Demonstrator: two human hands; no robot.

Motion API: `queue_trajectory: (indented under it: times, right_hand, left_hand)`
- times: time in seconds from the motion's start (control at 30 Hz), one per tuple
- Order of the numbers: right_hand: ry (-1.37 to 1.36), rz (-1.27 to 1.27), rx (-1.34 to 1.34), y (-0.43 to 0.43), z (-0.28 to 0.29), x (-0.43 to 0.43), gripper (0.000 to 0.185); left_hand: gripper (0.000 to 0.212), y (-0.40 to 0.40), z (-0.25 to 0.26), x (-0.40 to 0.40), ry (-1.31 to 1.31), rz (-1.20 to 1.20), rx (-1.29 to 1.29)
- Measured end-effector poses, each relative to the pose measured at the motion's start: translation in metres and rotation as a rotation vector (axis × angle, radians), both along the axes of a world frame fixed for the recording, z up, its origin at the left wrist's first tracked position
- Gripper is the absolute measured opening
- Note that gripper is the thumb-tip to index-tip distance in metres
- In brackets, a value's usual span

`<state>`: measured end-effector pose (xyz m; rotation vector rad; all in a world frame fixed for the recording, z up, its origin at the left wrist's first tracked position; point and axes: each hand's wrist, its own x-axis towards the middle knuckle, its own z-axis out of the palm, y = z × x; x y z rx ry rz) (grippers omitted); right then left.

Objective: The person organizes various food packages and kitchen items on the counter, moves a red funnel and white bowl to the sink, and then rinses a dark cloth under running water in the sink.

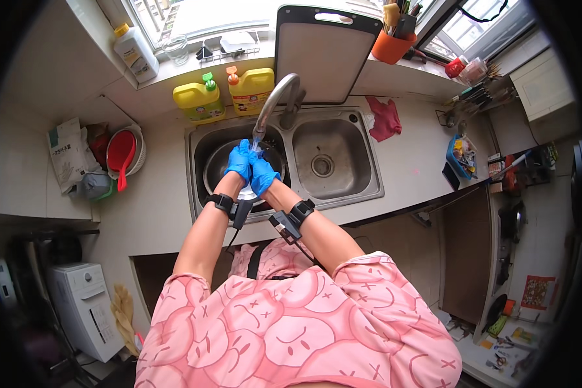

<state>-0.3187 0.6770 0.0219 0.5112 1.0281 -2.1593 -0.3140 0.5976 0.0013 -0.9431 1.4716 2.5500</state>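
Note:
My left hand [239,160], in a blue disposable glove, is in the left bowl of a stainless steel double sink [378,182]. Beside it and touching it is my right hand [263,175], gloved the same way. Both are right below the spout of a curved metal faucet [274,94], where a thin stream of water [255,144] falls onto the fingers. Under them sits a round metal basin [216,167], partly covered by my hands and wrists. Whether anything small is between my fingers cannot be made out.
Two yellow detergent jugs [199,103] stand behind the sink, near a tall cutting board [320,58]. A red cloth [384,119] lies to the right, with a blue tray [453,157] of small items farther along. Leftward is a red strainer or ladle [121,150] on a white basket [141,157].

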Motion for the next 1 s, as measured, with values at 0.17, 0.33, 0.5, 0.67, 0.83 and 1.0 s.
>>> queue_trajectory:
  times: [0.17, 0.33, 0.5, 0.67, 0.83, 1.0]
  right_hand:
    - [0.034, -0.041, -0.015, 0.008, -0.031, -0.007, 0.03]
    - [0.076, -0.319, 0.113, 0.001, -0.053, 0.014, 0.032]
    - [-0.16, -0.671, -0.024, -0.017, -0.045, 0.033, 0.034]
    - [-0.235, -0.771, 0.35, 0.01, -0.077, 0.043, 0.039]
    - [-0.303, -0.83, 0.197, 0.001, -0.054, 0.051, 0.045]
    - [-0.214, -0.812, -0.023, 0.007, -0.056, 0.042, 0.048]
  left_hand:
    - [0.028, 0.026, 0.001, 0.011, 0.09, -0.259, -0.041]
    - [0.032, -0.021, -0.061, -0.009, -0.156, -0.18, -0.182]
    - [0.034, -0.116, -0.137, -0.004, -0.028, -0.409, 0.018]
    - [0.061, -0.097, -0.089, 0.04, -0.05, -0.796, -0.773]
    - [0.059, -0.147, -0.121, 0.038, -0.106, -0.493, -0.529]
    - [0.056, -0.16, -0.116, 0.042, -0.085, -0.554, -0.631]
